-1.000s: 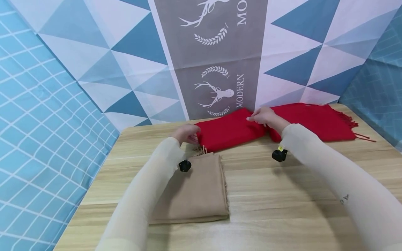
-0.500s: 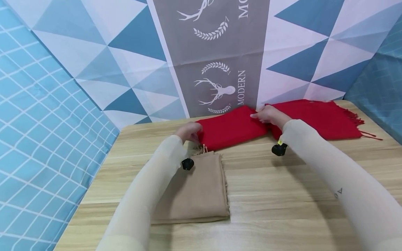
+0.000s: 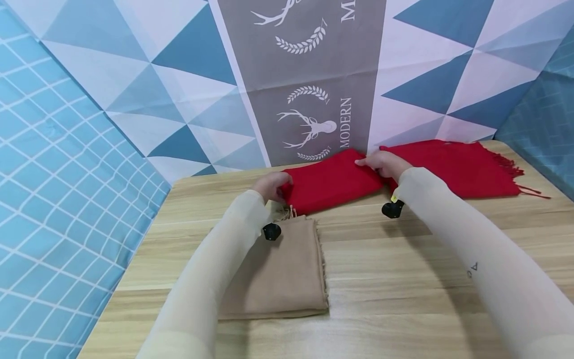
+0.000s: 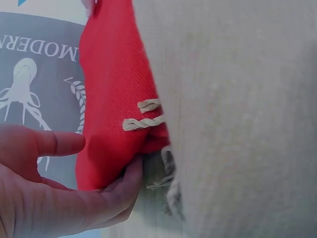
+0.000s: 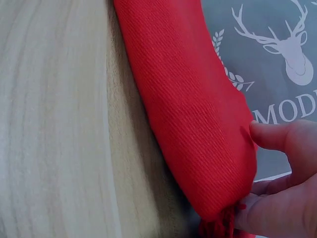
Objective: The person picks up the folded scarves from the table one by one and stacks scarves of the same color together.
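Observation:
A folded red scarf (image 3: 332, 182) lies at the back of the table, between both hands. My left hand (image 3: 272, 186) holds its left end; in the left wrist view the fingers (image 4: 126, 191) go under the red cloth and the thumb is at its edge. At the other end my right hand (image 3: 384, 163) holds the scarf, thumb at the far edge and fingers beside the red fringe (image 5: 218, 228). A second red piece with fringe (image 3: 462, 169) lies to the right; the right hand partly hides where the two meet.
A folded beige scarf (image 3: 287, 279) lies on the wooden table (image 3: 403, 294) in front of the red one, partly under the left forearm. A patterned cloth backdrop (image 3: 309, 80) rises right behind the table's back edge. Blue gridded cloth (image 3: 67, 199) hangs on the left.
Both hands stay at the two ends of the red scarf, which hardly moves. The left hand shifts slightly right against the scarf's end. The head view has shifted a little.

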Motion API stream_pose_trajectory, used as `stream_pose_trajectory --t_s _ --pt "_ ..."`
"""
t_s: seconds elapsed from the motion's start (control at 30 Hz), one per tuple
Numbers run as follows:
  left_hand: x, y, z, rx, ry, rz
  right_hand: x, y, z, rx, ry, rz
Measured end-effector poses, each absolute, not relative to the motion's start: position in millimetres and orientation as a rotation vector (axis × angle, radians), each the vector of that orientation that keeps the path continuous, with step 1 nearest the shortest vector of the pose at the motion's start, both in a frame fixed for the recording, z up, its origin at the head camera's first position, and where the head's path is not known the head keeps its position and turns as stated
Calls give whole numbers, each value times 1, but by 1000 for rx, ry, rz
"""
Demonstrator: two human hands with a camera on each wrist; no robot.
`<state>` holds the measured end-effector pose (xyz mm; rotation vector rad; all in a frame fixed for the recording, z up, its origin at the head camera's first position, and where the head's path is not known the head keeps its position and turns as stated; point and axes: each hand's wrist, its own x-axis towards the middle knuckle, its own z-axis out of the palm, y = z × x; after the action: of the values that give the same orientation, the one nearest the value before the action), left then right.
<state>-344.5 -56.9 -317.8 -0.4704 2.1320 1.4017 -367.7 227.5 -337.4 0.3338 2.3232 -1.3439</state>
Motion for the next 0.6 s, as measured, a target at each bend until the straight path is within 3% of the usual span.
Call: stream_pose_trajectory --t_s 0.6 --pt "-362 -63 -332 -349 2294 1288 -359 234 -338 242 2112 -1237"
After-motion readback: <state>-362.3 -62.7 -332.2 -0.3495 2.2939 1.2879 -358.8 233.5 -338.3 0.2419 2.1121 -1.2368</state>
